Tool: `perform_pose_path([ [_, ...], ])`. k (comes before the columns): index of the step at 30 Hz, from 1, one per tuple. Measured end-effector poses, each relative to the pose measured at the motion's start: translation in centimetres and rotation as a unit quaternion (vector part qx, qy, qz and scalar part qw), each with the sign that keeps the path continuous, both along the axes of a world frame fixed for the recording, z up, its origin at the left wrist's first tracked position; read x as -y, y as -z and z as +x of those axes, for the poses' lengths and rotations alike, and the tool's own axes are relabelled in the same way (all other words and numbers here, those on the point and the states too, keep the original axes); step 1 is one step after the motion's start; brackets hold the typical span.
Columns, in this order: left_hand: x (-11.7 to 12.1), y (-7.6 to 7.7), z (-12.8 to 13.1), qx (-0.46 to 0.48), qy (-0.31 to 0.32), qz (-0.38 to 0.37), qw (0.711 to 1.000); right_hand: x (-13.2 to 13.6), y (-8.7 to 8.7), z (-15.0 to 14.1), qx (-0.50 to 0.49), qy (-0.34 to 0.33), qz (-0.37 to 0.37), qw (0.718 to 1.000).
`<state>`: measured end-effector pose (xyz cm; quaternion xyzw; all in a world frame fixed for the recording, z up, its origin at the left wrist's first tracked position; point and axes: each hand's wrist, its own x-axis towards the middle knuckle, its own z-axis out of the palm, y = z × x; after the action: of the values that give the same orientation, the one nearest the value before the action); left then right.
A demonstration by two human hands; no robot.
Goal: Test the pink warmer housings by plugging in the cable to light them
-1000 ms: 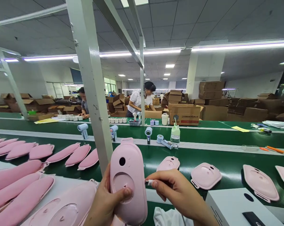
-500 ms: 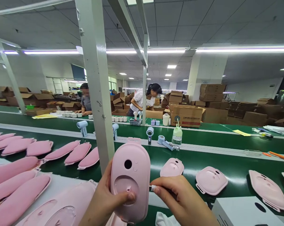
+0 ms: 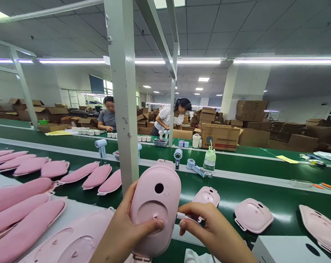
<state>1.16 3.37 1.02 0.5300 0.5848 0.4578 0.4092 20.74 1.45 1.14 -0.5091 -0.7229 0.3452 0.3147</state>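
Observation:
My left hand (image 3: 138, 223) is wrapped round a pink oval device (image 3: 168, 175), its thumb lying across the round recess on the front. The device stands upright, with a black round window and two small button marks above the recess. At the device's right edge, a white cable plug (image 3: 181, 215) meets the side. The thumb and forefinger of my right hand (image 3: 209, 223) are closed round the plug and its cable. Whether the plug is fully in cannot be seen.
Pink shells (image 3: 90, 175) lie in rows on the left, with more pink pieces (image 3: 253, 215) on the green belt (image 3: 160, 252) at right. A white box (image 3: 286, 250) sits at lower right. A metal post (image 3: 124, 109) rises ahead. Two people work beyond, near cartons (image 3: 220, 137).
The view has shifted slightly left. The device leans a little to the right now, and more of the white plug and cable shows between my right fingers.

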Motion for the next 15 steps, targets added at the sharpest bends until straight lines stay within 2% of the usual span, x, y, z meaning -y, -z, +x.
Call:
perform_pose_path([
  [3,0.1,-0.2,0.1,0.008,-0.001,-0.008,1.000,0.1,-0.1,0.1,0.017,0.031,-0.002,0.999],
  [7,0.3,-0.2,0.2,0.038,0.021,0.006,0.999,-0.3,0.5,-0.2,0.015,0.002,0.014,1.000],
  [15,0.8,-0.4,0.4,-0.007,0.016,0.014,1.000,-0.9,1.7,-1.0,0.000,-0.021,0.032,0.999],
])
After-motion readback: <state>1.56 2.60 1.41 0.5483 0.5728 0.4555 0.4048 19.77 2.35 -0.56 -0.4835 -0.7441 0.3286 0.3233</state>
